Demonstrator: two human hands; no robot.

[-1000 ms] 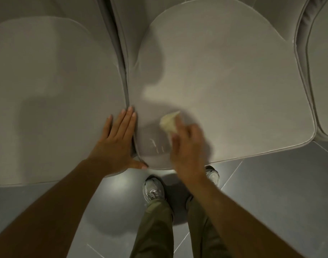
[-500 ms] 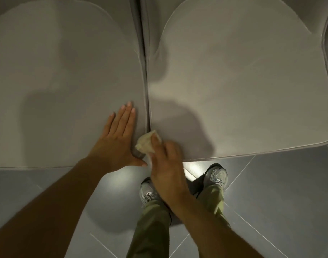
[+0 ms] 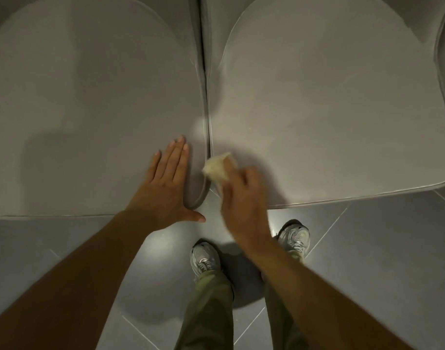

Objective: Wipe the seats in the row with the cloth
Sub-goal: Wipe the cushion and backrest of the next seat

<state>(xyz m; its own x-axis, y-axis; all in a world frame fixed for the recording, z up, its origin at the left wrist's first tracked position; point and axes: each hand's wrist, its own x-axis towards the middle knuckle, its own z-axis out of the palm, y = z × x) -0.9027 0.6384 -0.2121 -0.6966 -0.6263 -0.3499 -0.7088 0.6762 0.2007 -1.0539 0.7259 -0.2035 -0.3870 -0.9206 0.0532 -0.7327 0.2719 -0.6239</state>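
Looking down, I see my left hand (image 3: 165,188) flat on the left seat (image 3: 90,109), fingers straight and close together, at 9 o'clock from the cloth (image 3: 217,169). My right hand (image 3: 244,198), blurred, holds that pale cloth with curled fingers on the right seat (image 3: 330,109), at its 7 o'clock corner, beside the gap between seats. Grey tiled floor (image 3: 380,261) lies at 6 o'clock

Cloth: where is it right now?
Head view, centre: right hand holds the cloth at the right seat's near-left corner, beside the left seat.
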